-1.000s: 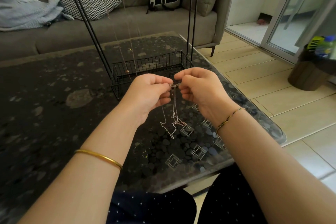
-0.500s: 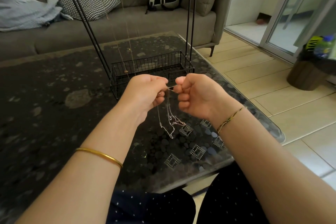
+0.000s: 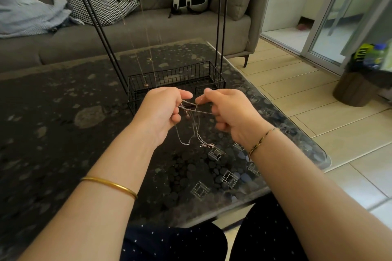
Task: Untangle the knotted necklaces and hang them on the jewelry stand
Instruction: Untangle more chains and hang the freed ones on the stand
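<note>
As hands have drawn apart within last second, left hand point(image 3: 163, 110) and right hand point(image 3: 229, 112) pinch tangled thin silver and rose-gold necklace chains point(image 3: 191, 111); strands taut between them, loops dangling at 6 o'clock. Knot likely loosening, not freed. Destination: black wire jewelry stand point(image 3: 176, 74), 12 o'clock.

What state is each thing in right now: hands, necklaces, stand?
left hand: pinches the necklaces at the knot.
right hand: pinches a strand, pulling it sideways.
necklaces: knotted, ends dangling.
jewelry stand: upright on the table, thin chains hanging from it.
</note>
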Demonstrator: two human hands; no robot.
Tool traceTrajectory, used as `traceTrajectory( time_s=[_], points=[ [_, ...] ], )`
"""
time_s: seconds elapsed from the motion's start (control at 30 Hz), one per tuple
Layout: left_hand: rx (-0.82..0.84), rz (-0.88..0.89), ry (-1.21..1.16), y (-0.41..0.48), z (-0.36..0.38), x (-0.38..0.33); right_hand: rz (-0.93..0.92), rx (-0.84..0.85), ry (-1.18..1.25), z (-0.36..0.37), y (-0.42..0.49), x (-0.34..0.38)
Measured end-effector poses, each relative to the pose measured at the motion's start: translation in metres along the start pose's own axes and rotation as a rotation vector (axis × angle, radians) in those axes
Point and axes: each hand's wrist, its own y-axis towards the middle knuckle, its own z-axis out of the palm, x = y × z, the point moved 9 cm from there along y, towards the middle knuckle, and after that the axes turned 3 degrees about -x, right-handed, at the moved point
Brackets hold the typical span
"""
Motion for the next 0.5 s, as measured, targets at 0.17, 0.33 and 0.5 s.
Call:
traceTrajectory(
  time_s=[0.17,0.33,0.5],
  points=[
    [-0.021,0.023,0.212,0.006,0.001,0.003,0.114,0.065,0.157,0.003,0.001,-0.006],
    [-0.042,0.032,0.3,0.001,0.004,-0.002,0.167,0.069,0.266,0.001,0.003,-0.01],
    [0.075,0.216,0.486,-0.008,0.015,-0.012,0.227,-0.019,0.543,-0.005,0.007,-0.014]
  ],
)
